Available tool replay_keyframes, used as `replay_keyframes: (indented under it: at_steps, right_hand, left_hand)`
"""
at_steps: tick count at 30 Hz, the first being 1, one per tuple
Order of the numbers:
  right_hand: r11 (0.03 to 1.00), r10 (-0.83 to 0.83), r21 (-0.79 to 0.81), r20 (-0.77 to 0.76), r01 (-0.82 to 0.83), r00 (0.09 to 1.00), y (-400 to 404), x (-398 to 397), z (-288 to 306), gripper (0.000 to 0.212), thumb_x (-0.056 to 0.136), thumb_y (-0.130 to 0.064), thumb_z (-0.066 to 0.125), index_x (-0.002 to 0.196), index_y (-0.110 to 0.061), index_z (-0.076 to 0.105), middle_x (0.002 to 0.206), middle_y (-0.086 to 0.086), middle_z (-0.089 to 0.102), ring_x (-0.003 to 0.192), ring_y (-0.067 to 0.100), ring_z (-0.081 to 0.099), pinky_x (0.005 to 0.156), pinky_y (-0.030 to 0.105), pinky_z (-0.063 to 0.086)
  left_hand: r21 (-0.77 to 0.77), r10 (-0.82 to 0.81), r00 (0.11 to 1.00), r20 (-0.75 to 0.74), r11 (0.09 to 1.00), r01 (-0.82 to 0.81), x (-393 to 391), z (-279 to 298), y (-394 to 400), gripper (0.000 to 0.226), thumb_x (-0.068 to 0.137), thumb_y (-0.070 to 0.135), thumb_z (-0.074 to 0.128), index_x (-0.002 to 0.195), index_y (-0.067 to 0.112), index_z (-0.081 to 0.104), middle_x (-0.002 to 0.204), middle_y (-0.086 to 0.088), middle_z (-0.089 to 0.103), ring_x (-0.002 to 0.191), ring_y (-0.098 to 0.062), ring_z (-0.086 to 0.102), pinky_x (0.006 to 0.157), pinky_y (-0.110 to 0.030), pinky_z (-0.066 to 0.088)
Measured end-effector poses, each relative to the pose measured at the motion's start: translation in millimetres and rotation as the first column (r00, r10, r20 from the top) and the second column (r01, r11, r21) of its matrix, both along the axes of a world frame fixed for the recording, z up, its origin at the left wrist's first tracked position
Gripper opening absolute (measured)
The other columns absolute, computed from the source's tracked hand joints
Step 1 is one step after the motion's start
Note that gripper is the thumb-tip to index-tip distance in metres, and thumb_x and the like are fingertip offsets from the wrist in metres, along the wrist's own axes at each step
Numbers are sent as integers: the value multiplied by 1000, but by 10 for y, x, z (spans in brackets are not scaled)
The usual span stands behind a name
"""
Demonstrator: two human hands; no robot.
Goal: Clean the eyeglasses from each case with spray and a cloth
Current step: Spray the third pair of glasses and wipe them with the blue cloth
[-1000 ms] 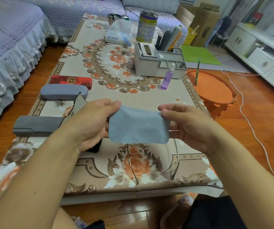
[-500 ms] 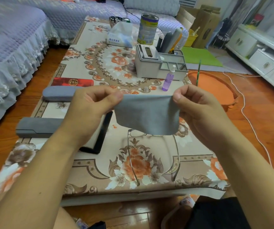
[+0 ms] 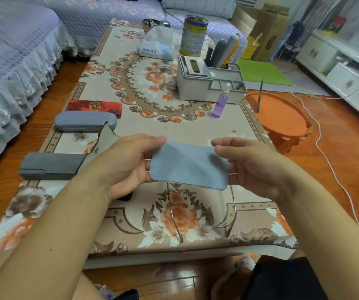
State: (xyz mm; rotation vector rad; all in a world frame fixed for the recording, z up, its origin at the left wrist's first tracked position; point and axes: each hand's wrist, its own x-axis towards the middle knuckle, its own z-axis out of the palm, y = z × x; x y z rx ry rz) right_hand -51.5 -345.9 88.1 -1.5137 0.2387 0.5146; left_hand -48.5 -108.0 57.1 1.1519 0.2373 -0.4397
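Head view: a blue cloth (image 3: pixel 189 165) is held spread above the table (image 3: pixel 195 131), pinched by left hand (image 3: pixel 128 163) and right hand (image 3: pixel 245 165); eyeglasses (image 3: pixel 175 215), apparently beneath, should be wiped gently.

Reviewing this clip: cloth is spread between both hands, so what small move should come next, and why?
Probably free the right hand and reach for the purple spray bottle. Both hands pinch the grey cloth open above the eyeglasses, which lie on the table, while the bottle stands untouched beyond. The left hand can keep the cloth.
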Motion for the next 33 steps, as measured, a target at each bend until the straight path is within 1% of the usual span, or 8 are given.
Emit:
replay_keyframes:
  at_steps: [3,6,9,12,15,21,28,33]
  right_hand:
    - [999,37,19,41,-38,998,-36,1,33,58,87,11,62,138,-13,51,107,8,74,89,24,74,71,37,61]
    - [998,67,-29,303,-61,951,-33,-57,65,85,82,26,58,150,-22,40,110,4,77,102,23,74,83,38,57]
    - [986,83,-160,709,45,701,-52,-184,111,87,82,22,63,146,-33,41,86,-7,78,90,13,73,82,30,54]
    - [982,64,-146,845,115,531,-59,-239,69,86,80,30,52,141,-31,46,102,-8,79,109,18,72,88,33,58]
    - [990,40,-110,828,92,559,-50,-194,37,70,84,32,49,125,-23,65,115,-2,76,116,22,69,93,44,58]
    - [998,59,-37,619,-46,783,-44,-148,67,18,80,-9,68,77,-24,78,115,8,76,117,26,68,79,30,58]
    - [990,134,-46,543,-130,829,-27,-185,68,21,98,11,47,92,-7,56,89,16,77,80,29,75,66,28,59]
    - [965,246,-226,612,-132,752,52,-141,38,34,92,24,47,84,-6,61,74,2,68,62,7,62,58,14,46]
  left_hand:
    - [24,-35,998,49,999,34,-10,0,21,18,92,-4,60,107,6,61,101,-15,75,90,-26,75,74,-43,64]
    - [60,-41,979,198,998,30,-54,78,46,41,87,-21,53,111,12,56,92,-10,77,86,-23,74,65,-32,62]
    - [150,22,861,508,982,-113,-134,236,61,44,86,-20,57,102,20,53,88,-6,78,84,-19,75,65,-26,60]
    - [143,20,797,604,981,-133,-212,312,16,42,84,-26,54,93,15,48,92,-12,78,72,-10,75,58,-18,56]
    - [121,-15,826,563,991,-65,-230,286,9,40,87,-26,50,93,14,51,102,-16,77,83,-12,76,59,-17,56]
    - [-13,-35,916,399,999,43,-193,245,169,24,98,-6,43,100,14,57,113,-19,74,112,-31,70,78,-36,59]
    - [-51,-47,949,311,997,66,-257,234,215,29,101,-4,38,107,9,62,112,-23,73,111,-31,71,79,-33,62]
    - [213,-96,927,363,977,18,-299,150,315,55,101,-10,34,79,16,78,107,-10,75,110,-29,70,88,-38,61]
